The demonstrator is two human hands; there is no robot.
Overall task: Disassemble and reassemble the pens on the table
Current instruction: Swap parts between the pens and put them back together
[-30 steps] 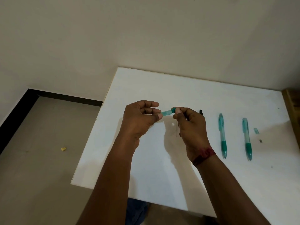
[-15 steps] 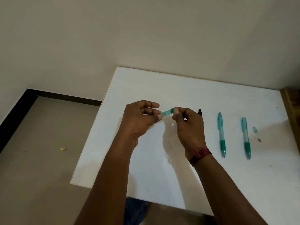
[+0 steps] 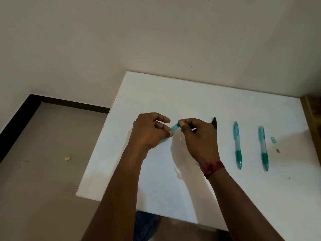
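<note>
Above the white table (image 3: 156, 94), my left hand (image 3: 149, 131) and my right hand (image 3: 198, 136) both pinch a short teal pen barrel (image 3: 174, 128) held between them. The barrel's lower end pokes out under my left fingers. My right thumb and forefinger close on its upper end; whether they hold a separate part there is hidden. Two whole teal pens (image 3: 237, 145) (image 3: 263, 148) lie side by side on the table to the right, tips toward me. A black pen part (image 3: 214, 122) shows just behind my right hand.
A small teal piece (image 3: 273, 140) and a tiny dark bit (image 3: 277, 150) lie right of the pens. A wooden edge (image 3: 312, 110) borders the table's right side. The floor at the left carries a yellow scrap (image 3: 67, 158). The wall rises behind.
The thin dark refill that hung below my right hand is no longer visible. Both hands stay close together on the teal barrel, with my right fingers shifted slightly on its end.
</note>
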